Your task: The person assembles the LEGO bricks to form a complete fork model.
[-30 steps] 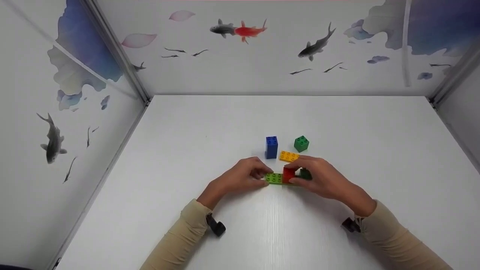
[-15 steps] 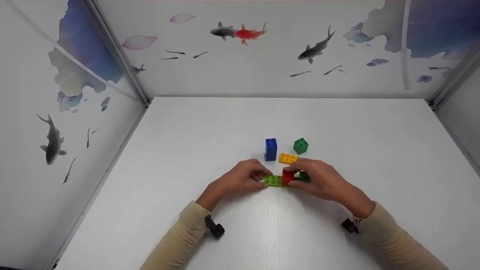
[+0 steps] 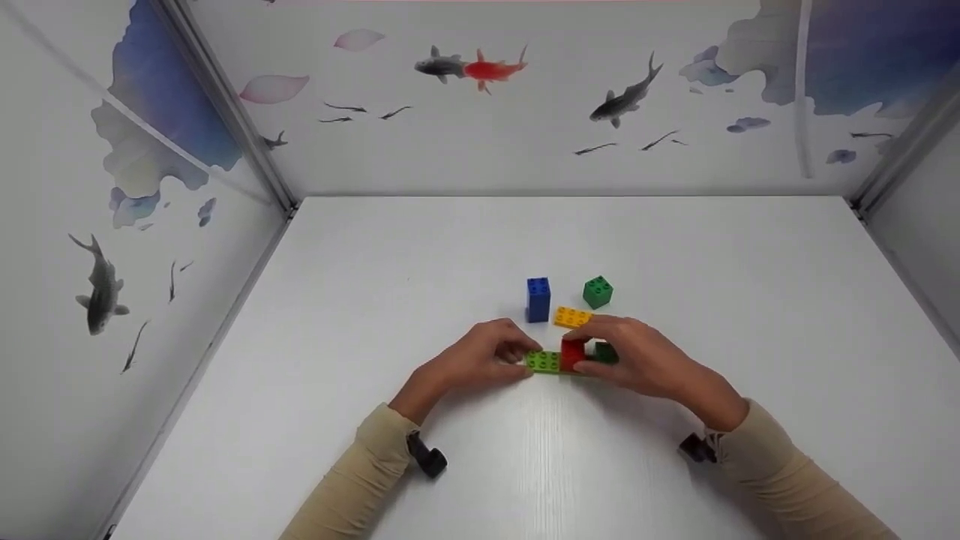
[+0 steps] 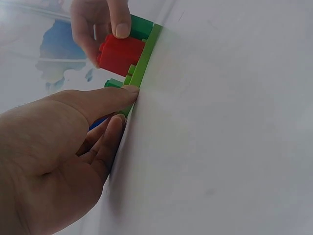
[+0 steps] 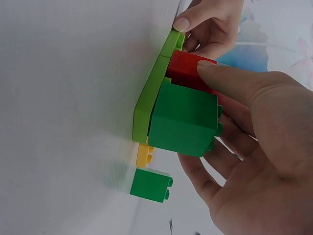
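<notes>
A light green building-block plate (image 3: 543,361) lies on the table, studs up. My left hand (image 3: 484,354) pinches its left end between thumb and fingers. In the right wrist view a line like a seam crosses the light green strip (image 5: 150,95). My right hand (image 3: 637,356) pinches a red block (image 3: 572,355), which sits on the strip near its middle. Beside it, a green block (image 5: 183,120) stands on the strip's right end, partly hidden by the right hand in the head view.
Behind the hands stand a tall blue block (image 3: 538,300) and a green block (image 3: 598,292). A yellow plate (image 3: 572,316) lies close behind the right fingers. White walls with painted fish enclose the white table (image 3: 420,247) at the back and sides.
The red block appears slightly lower and level on the light green strip than a second ago, still in my right hand. My left hand keeps its hold. The head view has shifted slightly.
</notes>
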Demonstrator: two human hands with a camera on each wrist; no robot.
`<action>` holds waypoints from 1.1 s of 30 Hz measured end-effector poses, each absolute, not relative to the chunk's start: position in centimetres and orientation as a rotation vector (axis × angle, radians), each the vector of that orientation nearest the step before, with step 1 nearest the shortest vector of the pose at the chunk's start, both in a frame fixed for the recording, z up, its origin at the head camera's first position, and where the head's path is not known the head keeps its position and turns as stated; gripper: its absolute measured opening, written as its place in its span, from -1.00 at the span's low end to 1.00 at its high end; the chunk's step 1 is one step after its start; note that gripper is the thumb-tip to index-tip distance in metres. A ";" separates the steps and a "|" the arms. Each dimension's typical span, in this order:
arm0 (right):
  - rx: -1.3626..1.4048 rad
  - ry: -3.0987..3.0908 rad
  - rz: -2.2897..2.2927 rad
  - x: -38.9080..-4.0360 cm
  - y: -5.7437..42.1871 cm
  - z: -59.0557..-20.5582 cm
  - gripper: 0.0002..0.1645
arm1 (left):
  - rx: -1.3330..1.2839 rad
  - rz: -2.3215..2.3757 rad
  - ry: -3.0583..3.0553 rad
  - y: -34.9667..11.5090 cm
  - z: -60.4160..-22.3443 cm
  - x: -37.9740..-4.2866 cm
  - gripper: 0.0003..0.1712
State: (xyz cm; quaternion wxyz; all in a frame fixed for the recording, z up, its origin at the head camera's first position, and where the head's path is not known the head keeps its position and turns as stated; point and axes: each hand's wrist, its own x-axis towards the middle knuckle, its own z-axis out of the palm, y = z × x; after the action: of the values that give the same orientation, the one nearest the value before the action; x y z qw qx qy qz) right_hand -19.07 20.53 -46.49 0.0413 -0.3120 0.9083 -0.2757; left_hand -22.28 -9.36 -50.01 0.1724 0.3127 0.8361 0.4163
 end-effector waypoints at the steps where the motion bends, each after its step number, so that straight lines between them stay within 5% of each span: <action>1: -0.957 2.763 -0.855 -19.3 20.7 -46.5 -0.48 | 0.880 1.179 2.374 -9.4 -50.0 -22.3 -0.62; 6: -0.909 2.681 -0.997 -20.7 21.9 -46.4 -0.37 | 0.885 1.176 2.387 -9.5 -50.1 -22.2 -0.63; 12: -0.861 2.833 -1.125 -22.8 23.5 -46.2 -0.56 | 0.897 1.175 2.389 -9.5 -50.1 -22.1 -0.63; 21: -0.751 2.815 -0.917 -24.7 25.2 -46.4 -0.13 | 0.889 1.184 2.379 -9.3 -50.3 -22.3 -0.61; 33: -0.718 2.854 -0.877 -24.7 25.4 -47.2 -0.36 | 0.877 1.196 2.366 -9.4 -50.0 -22.3 -0.61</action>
State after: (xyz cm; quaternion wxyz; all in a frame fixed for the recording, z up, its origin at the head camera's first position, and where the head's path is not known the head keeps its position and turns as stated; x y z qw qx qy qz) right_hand -24.73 25.40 -47.20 0.0352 -0.2335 0.9289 -0.2853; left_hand -22.28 -9.35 -49.96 0.1738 0.3093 0.8344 0.4218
